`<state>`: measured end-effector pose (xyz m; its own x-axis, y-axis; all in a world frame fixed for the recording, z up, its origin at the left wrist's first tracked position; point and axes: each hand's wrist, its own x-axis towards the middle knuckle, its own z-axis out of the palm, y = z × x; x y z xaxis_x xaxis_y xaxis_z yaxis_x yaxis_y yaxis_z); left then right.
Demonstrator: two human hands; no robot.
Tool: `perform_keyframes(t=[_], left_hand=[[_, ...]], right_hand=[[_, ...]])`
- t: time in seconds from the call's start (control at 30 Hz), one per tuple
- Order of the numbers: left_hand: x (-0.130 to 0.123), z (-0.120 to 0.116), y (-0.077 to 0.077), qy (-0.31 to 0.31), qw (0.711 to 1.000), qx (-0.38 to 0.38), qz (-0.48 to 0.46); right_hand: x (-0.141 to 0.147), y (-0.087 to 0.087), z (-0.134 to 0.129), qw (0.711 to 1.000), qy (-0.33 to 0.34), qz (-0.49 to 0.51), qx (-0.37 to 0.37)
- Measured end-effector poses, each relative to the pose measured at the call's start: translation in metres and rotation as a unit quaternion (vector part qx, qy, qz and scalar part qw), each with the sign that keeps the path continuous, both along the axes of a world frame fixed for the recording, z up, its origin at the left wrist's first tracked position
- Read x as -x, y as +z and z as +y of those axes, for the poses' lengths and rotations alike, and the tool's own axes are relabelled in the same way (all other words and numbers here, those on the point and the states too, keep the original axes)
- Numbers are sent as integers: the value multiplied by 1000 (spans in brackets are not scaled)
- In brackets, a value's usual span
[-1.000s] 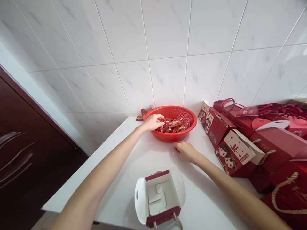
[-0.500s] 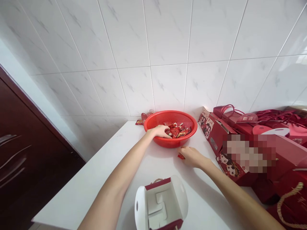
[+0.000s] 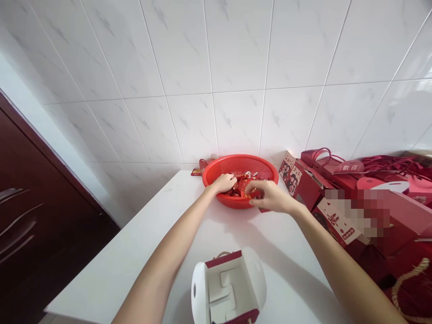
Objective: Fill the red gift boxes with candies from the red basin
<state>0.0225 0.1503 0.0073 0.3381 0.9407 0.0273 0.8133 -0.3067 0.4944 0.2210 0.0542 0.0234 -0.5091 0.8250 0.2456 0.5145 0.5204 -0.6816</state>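
Note:
Red-wrapped sweets (image 3: 240, 185) fill the bottom of a red plastic basket (image 3: 241, 158). My left hand (image 3: 225, 183) is inside at the left, fingers curled down among the wrappers; the fingertips are hidden. Over the front right rim is my right hand (image 3: 272, 195), thumb and forefinger apart, with red and gold wrappers showing between and behind them. Just under that hand shows a small red packet (image 3: 264, 210); whether it lies on the table or touches the lower fingers, I cannot tell. Nearer me, a white-lined box (image 3: 232, 288) stands with its flaps up and nothing visible inside.
Red gift boxes (image 3: 312, 180) and bags with rope handles (image 3: 410, 281) crowd the right side. A small red packet (image 3: 195, 172) lies left of the basket on the white table (image 3: 145, 252). Tiled wall (image 3: 236, 67) rises behind; a dark red cabinet (image 3: 33, 202) stands left.
My right hand has risen from the table in front of the basket to its front right rim, its fingers spreading from a pinch. My left hand's fingers have curled in more.

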Motion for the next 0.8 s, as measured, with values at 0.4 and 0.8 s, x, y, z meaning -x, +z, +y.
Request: perform_keyframes(t=[0.4, 0.8], left_hand=[[11, 2, -5, 84, 970, 9, -229], [6, 6, -5, 96, 984, 43, -145]], right_hand=[[24, -13, 83, 972, -68, 208, 83], [21, -29, 99, 957, -108, 209, 172]])
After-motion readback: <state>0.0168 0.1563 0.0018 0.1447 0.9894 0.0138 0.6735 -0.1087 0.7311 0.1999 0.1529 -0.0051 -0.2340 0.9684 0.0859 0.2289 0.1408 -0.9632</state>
